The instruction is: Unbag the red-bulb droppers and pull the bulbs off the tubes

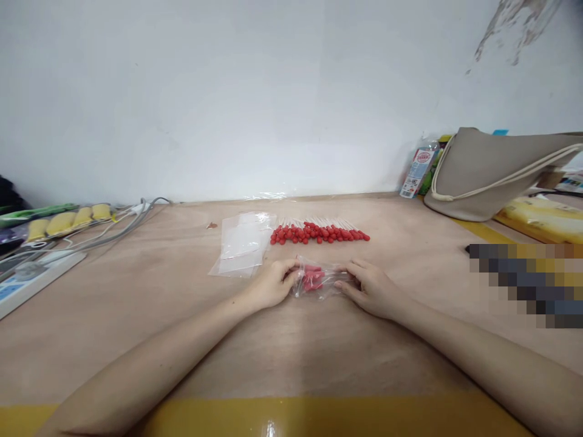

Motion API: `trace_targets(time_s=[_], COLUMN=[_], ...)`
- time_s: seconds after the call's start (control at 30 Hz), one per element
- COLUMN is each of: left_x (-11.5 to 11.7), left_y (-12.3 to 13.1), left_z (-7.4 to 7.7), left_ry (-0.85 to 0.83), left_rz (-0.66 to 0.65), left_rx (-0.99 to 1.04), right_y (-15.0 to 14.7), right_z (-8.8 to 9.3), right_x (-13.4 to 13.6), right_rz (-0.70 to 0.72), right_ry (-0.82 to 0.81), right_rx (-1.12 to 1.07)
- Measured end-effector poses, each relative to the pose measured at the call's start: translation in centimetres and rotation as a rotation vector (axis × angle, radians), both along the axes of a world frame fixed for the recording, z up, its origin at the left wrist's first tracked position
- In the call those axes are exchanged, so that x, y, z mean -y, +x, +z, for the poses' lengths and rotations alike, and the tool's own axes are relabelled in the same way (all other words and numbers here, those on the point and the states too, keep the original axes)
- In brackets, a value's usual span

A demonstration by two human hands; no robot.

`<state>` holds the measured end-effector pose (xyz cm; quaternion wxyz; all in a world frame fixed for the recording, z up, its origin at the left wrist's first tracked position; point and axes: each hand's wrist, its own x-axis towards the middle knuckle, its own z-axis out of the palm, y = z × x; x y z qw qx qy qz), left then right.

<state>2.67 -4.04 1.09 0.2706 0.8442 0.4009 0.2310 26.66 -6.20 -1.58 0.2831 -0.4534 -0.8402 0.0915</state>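
A: What are the hands doing?

B: The left hand (273, 284) and the right hand (371, 288) rest low on the tabletop (291, 352). Each is closed on one end of a small clear bag (317, 281), with the fingers curled in and pinching the plastic.

A: So the bag sits between them?

B: Yes, it is stretched from one hand to the other and lies on the wood. Red pieces show through the plastic, but I cannot tell how many.

A: Anything beyond the hands?

B: Just past them lies a row of red-tipped sticks (319, 233), side by side with the red ends toward the hands. Beside the row, ahead of the left hand, is a flat pile of empty clear bags (243, 244).

A: And further out?

B: Well off to the left there is a power strip (34, 276) with grey cables (113, 227). Well to the right, by the wall, a beige bag (483, 176) leans over, and a printed packet (416, 170) stands just beside it.
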Motion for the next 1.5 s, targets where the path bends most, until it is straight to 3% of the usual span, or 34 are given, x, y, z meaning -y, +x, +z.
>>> trace_targets(time_s=[0.2,0.47,0.63,0.77,0.97,1.1,1.23,1.43,1.5], left_x=[0.6,1.7,0.8,-0.5,-1.2,-1.3,-2.0,-3.1,-3.1], left_y=[0.2,0.8,-0.2,-1.2,-1.1,-1.4,-3.1,-5.2,-6.2], left_z=[0.5,0.4,-0.1,-0.9,-1.6,-0.4,1.9,3.6,4.8], left_ry=[-0.088,0.171,0.246,0.101,-0.261,-0.271,-0.3,-0.384,-0.369], left_rz=[-0.13,-0.053,-0.04,-0.037,-0.108,-0.059,-0.037,-0.048,-0.038], left_rx=[0.024,-0.124,-0.027,0.188,0.389,0.444,0.342,0.217,0.191], right_y=[-0.1,0.2,0.9,1.3,1.3,1.4,1.3,1.2,1.2], right_z=[-0.2,-0.2,0.2,0.1,0.1,0.1,0.2,0.3,0.3], right_x=[0.0,-0.3,-0.4,-0.5,-0.5,-0.4,-0.4,-0.4,-0.4], right_rz=[-0.032,0.013,0.03,0.033,0.028,0.031,0.035,0.032,0.028], right_ry=[0.022,0.03,0.013,-0.007,-0.026,-0.022,-0.016,-0.02,-0.018], right_rx=[0.017,0.008,0.028,0.03,0.025,0.022,0.02,0.011,0.016])
